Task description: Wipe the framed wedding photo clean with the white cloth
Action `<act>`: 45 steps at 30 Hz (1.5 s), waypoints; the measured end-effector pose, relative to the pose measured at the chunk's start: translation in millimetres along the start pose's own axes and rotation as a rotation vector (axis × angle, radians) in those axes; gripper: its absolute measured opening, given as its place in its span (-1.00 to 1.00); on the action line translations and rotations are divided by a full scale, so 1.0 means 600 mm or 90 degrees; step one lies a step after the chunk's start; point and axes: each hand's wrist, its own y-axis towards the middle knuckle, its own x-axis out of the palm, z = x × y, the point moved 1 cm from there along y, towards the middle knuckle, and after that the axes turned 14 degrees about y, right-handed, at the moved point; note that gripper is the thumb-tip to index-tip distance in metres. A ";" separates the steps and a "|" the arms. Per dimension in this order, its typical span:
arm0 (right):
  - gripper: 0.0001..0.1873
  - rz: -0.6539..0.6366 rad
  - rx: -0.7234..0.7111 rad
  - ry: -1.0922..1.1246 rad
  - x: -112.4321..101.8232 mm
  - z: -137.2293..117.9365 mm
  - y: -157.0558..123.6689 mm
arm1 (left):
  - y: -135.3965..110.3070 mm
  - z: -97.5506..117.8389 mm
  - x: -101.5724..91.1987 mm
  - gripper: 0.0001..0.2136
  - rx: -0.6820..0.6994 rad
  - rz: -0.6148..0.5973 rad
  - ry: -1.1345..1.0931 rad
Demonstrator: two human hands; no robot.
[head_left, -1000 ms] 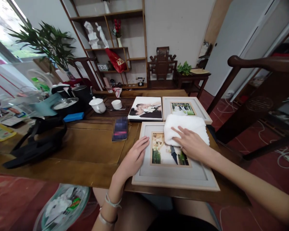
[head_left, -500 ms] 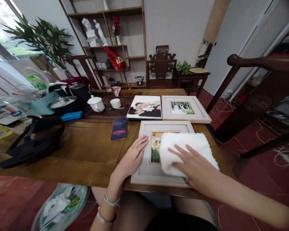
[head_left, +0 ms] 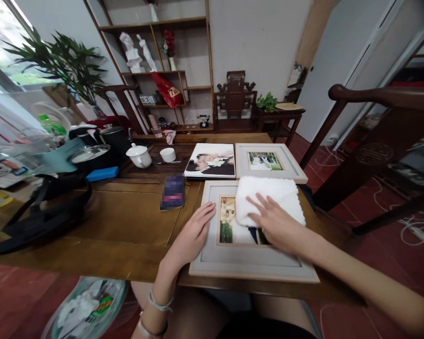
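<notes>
left hand (head_left: pixel 192 230): palm down, flat on the left border of the near frame (head_left: pixel 247 266), fingertips close to the photo's edge
left grip: wide, fingers straight and together, nothing clasped
right hand (head_left: pixel 275 223): palm down on the white towel (head_left: pixel 272 193), fingers spread and pointing up-left
right grip: wide, pressing flat on the cloth, not curled round it
white towel: folded, lying on the upper right part of the near frame; covers the photo's top right, far edge reaches the frame's top border
near frame: pale wood, lies flat at the front edge of the tabletop (head_left: pixel 127 221), straight ahead of the person; lower edge of the photo is uncovered
far frame (head_left: pixel 293 169): same style, flat, just behind the towel
canvas print (head_left: pixel 212 162): flat, left of the far frame, edges touching or nearly so
phone (head_left: pixel 172 192): face up, just left of the near frame's top corner
teapot (head_left: pixel 139 155) + cup (head_left: pixel 168 154): white, on a dark tray further back
black bag (head_left: pixel 38 212): slumped at the far left of the tabletop, well apart from both hands
</notes>
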 end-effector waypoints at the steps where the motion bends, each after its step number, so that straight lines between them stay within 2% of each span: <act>1: -0.40 -0.024 -0.007 0.022 -0.002 -0.025 -0.020 | 0.000 0.000 0.000 -0.62 0.001 0.002 0.001; 4: -0.36 -0.116 -0.033 0.089 -0.017 -0.098 -0.083 | 0.001 -0.001 0.001 -0.62 -0.002 -0.002 0.006; 6: -0.37 -0.108 -0.055 0.121 -0.024 -0.127 -0.111 | 0.001 -0.001 0.001 -0.62 -0.007 -0.010 0.009; 8: -0.40 -0.076 -0.065 0.140 -0.021 -0.131 -0.115 | 0.001 -0.001 0.001 -0.62 -0.009 -0.016 0.013; 10: -0.41 -0.045 -0.043 0.138 -0.011 -0.108 -0.095 | 0.001 -0.001 0.000 -0.61 -0.006 -0.019 0.014; 16: -0.40 0.074 0.082 -0.009 0.005 0.021 0.012 | 0.001 0.000 -0.002 -0.61 0.006 -0.016 0.004; 19: -0.40 0.079 0.074 -0.042 0.001 0.042 0.036 | 0.000 -0.001 -0.001 -0.61 0.006 -0.011 0.002; 22: -0.39 0.026 0.068 -0.024 0.001 0.013 0.023 | 0.000 -0.001 -0.001 -0.61 0.001 -0.010 0.002; 25: -0.39 -0.048 0.050 0.032 -0.001 -0.048 -0.023 | 0.000 0.000 -0.001 -0.61 -0.002 -0.014 -0.002; 28: -0.43 -0.094 -0.039 0.126 -0.005 -0.110 -0.076 | 0.001 -0.001 0.000 -0.61 -0.006 -0.012 0.001; 31: -0.54 -0.097 -0.133 0.192 0.000 -0.135 -0.099 | 0.000 -0.002 0.001 -0.61 -0.008 -0.013 0.006; 34: -0.49 -0.065 -0.116 0.188 0.013 -0.108 -0.080 | -0.001 -0.003 0.001 -0.61 -0.008 -0.017 0.007; 37: -0.42 -0.006 -0.029 0.118 0.018 -0.043 -0.037 | -0.002 -0.003 0.001 -0.61 -0.008 -0.018 0.003; 41: -0.41 0.101 0.069 -0.008 0.002 0.046 0.022 | -0.002 -0.002 0.000 -0.61 -0.007 -0.014 -0.005; 43: -0.40 0.121 0.091 -0.037 -0.005 0.069 0.044 | -0.002 -0.002 0.000 -0.61 -0.004 -0.014 -0.006; 45: -0.39 0.099 0.084 -0.033 -0.008 0.071 0.055 | -0.002 -0.001 -0.001 -0.61 -0.005 -0.015 -0.006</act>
